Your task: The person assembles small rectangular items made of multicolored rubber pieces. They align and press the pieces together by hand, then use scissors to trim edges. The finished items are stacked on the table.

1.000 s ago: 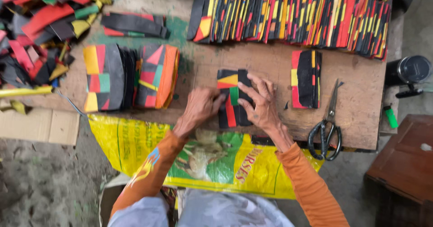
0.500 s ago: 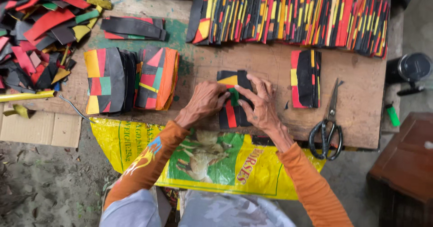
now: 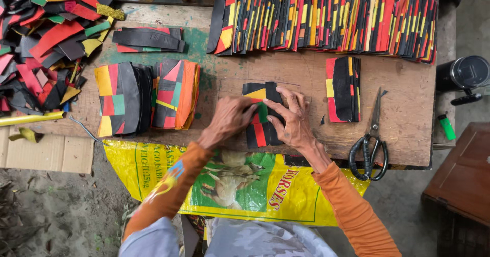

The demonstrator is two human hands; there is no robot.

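Scrap heap (image 3: 41,42) at far left, uncut. Two finished stacks (image 3: 148,99) beside it. At the bench's middle, your left hand (image 3: 228,119) pinches a green strip (image 3: 262,112) on the patchwork piece (image 3: 261,115); your right hand (image 3: 291,121) lies spread, pressing it flat. Long row (image 3: 326,17) behind looks done. Small stack (image 3: 343,89) and scissors (image 3: 371,139) idle at right. Fingertip contact is hidden; row cut off on top.
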